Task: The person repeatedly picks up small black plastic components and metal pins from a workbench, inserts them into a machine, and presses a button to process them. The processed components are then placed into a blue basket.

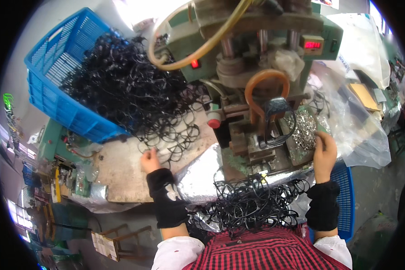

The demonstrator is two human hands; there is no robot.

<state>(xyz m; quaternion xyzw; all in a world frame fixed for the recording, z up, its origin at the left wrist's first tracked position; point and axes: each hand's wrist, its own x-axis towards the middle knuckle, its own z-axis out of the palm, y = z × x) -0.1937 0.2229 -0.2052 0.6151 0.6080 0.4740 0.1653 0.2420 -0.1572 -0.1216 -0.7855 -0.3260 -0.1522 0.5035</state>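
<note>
My left hand [150, 161] is closed in a pinch at the edge of loose black cord loops [177, 137] on the worktop; one thin loop appears to run into its fingertips. My right hand [325, 154] is at the near right edge of a tray of small silvery metal pieces [304, 130], its fingers curled together; anything between them is too small to make out. Between my hands stands a green bench press [265, 67]. A black loop with a wider dark part [276, 108] hangs at its tooling, in front of a brown ring-shaped tube [266, 76].
A blue plastic crate [72, 114] lies tipped at the left, spilling a large heap of black loops [126, 81]. More loops [252, 202] lie on my lap. A red button [213, 122] sits beside the press. Clear plastic sheeting [355, 121] and another blue crate [345, 198] are at the right.
</note>
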